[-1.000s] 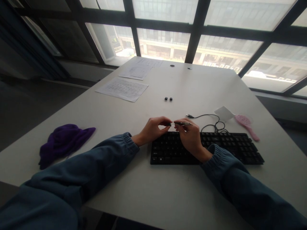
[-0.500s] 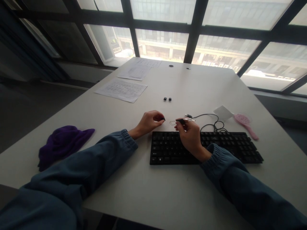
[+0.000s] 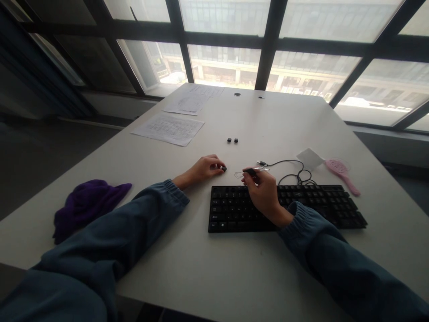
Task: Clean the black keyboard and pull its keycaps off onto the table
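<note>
My left hand (image 3: 205, 170) is closed, thumb and fingers pinching a small black keycap (image 3: 224, 169) low over the table, just left of the keyboard's upper corner. In my right hand (image 3: 264, 190) is a keycap puller (image 3: 250, 171) with a dark handle; its thin wire loops point left towards the keycap. That hand hovers above the black keyboard (image 3: 231, 213) and hides some of its keys. Two more black keycaps (image 3: 232, 140) sit side by side farther back on the table.
A USB cable (image 3: 284, 162) curls behind the keyboard. To the right lie a white square (image 3: 310, 158) and a pink hairbrush (image 3: 340, 170). A purple cloth item (image 3: 90, 205) rests left of my forearm. Printed papers (image 3: 169, 128) are at the far left of the white table (image 3: 214, 273).
My left hand has moved slightly left and down with the keycap, bringing it close to the tabletop. My right hand keeps hold of the puller, almost still.
</note>
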A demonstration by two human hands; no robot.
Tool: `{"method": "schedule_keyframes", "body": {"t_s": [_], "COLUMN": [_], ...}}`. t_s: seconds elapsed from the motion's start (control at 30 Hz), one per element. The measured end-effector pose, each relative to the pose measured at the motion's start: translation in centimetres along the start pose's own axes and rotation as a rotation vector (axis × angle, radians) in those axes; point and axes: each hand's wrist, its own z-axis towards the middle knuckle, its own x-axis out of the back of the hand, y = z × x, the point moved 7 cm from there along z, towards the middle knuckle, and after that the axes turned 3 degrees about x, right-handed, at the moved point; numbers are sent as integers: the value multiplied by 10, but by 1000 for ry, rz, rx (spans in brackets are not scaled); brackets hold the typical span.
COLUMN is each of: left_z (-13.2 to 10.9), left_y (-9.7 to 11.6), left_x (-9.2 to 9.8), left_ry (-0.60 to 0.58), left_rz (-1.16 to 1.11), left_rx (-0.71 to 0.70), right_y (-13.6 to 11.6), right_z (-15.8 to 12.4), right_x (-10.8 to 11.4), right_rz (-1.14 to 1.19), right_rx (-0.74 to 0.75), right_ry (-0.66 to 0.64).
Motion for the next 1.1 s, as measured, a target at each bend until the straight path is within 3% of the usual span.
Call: {"method": "schedule_keyframes", "body": {"t_s": [0.1, 0.17, 0.27, 0.37, 0.5, 0.63, 0.9, 1.1], "left_z": [10, 24, 55, 94, 135, 154, 162, 148], "left_y": [-2, -1, 1, -2, -16, -35, -50, -72], "left_x": [1, 6, 11, 8, -1, -6, -9, 16], "left_ry": [65, 178, 366, 431, 393, 283, 218, 182], "left_rz": [11, 84, 246, 351, 389, 391, 366, 270], "left_rx": [0, -25, -54, -21, 44, 82, 93, 53], "right_y": [1, 1, 2, 2, 2, 1, -1, 0], "right_z": [0, -1, -1, 0, 0, 0, 0, 0], "right_x": [0, -1, -2, -2, -3, -5, -6, -6], "right_rz": [8, 11, 15, 21, 21, 17, 8, 18], "right_rx": [0, 3, 9, 13, 13, 4, -2, 1], "right_ry": [3, -2, -6, -11, -14, -23, -34, -24]}}
